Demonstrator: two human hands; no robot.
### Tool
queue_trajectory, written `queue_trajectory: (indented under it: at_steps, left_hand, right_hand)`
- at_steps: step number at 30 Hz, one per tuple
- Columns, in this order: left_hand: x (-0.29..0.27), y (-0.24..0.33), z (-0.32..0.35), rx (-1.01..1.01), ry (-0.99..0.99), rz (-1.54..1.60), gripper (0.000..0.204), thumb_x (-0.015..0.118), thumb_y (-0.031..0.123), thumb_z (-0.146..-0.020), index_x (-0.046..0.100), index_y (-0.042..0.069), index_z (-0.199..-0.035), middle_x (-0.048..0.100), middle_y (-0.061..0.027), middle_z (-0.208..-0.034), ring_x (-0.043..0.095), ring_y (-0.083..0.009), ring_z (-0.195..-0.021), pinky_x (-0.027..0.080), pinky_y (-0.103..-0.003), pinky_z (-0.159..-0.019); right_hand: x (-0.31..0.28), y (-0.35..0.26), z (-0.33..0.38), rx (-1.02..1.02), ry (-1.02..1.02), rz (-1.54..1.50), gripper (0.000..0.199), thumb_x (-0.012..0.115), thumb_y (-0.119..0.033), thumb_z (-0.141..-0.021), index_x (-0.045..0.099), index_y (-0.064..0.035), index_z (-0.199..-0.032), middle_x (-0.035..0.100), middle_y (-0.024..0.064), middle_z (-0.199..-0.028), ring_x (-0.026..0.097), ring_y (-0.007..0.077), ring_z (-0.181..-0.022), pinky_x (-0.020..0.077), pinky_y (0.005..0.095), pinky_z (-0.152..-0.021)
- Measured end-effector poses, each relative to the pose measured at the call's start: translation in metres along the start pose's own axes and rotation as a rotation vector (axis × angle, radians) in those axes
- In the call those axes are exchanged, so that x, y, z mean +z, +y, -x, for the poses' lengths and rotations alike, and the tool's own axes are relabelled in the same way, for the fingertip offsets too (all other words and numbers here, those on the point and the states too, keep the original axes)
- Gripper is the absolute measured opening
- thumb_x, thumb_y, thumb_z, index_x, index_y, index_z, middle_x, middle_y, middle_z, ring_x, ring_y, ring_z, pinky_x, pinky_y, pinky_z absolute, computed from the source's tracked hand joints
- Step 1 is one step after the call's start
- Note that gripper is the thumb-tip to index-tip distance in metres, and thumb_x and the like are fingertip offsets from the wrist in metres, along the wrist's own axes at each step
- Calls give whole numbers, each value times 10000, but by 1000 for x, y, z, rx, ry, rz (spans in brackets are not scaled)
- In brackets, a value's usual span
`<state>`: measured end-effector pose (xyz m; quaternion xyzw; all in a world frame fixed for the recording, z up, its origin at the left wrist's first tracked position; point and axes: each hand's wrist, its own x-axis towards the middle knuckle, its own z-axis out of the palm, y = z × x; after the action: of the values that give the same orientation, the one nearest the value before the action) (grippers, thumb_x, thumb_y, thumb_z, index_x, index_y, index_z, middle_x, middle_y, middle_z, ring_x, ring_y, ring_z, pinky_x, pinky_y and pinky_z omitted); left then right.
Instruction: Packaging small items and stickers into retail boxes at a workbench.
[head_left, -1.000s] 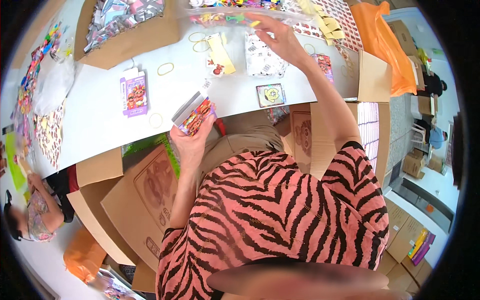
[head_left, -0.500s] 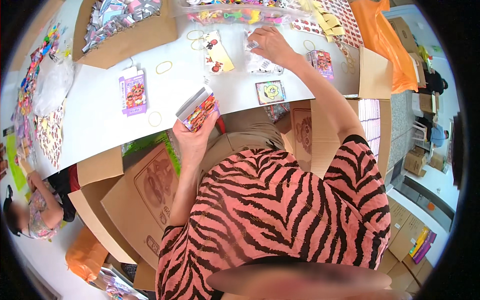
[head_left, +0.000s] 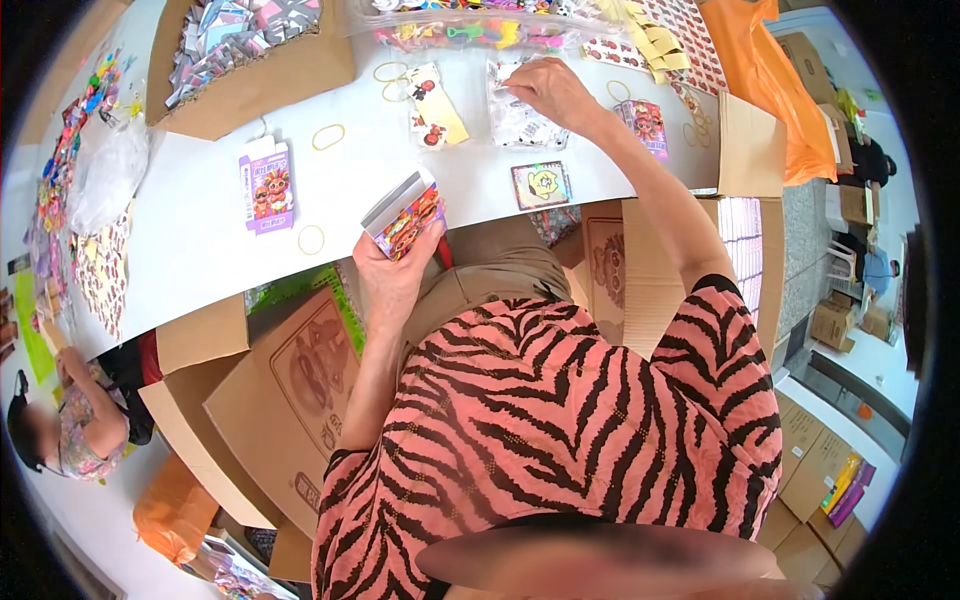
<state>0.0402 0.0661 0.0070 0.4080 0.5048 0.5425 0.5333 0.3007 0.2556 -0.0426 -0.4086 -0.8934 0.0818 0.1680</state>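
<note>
Clear packet (head_left: 515,115) under right-hand fingers (head_left: 522,82)

Small open printed cardboard box (head_left: 403,214) with glossy colourful faces, crinkly clear plastic packet (head_left: 517,115) with a shiny film, smooth matt white bench (head_left: 200,240), brown matt corrugated cardboard carton (head_left: 240,60), thin rubber bands (head_left: 327,136)

We cannot read the small box's (head_left: 405,215) lower half behind the left hand (head_left: 392,275); the cardboard box (head_left: 250,50) is cropped at top.
</note>
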Motion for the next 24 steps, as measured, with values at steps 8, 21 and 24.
queue_trajectory:
  at_steps: [8, 21, 24]
  left_hand:
    - [2, -8, 0, -36, -20, -48, 279, 648, -16, -814, 589, -58, -1084, 666, -131, -969, 646, -192, -916, 546, -297, -780]
    - [25, -15, -19, -66, -183, -33, 322, 681, 21, -789, 590, -43, -1092, 663, -64, -975, 591, -91, -869, 471, -239, -786]
    - [29, -15, -21, -75, -209, -1, 324, 684, 27, -788, 590, -43, -1089, 663, -66, -976, 591, -89, -865, 473, -241, -784]
  right_hand:
    - [-23, -10, 1, 343, 169, -284, 123, 640, -102, -827, 657, -7, -905, 668, 58, -805, 600, 155, -696, 484, 273, -677]
    - [-44, -7, 10, 350, 277, -616, 165, 654, -68, -813, 624, -40, -973, 594, -32, -765, 548, 42, -741, 462, 204, -702]
    - [-40, 2, 15, 409, 200, -679, 152, 634, -52, -833, 621, -31, -983, 619, -34, -818, 558, 33, -784, 459, 196, -731]
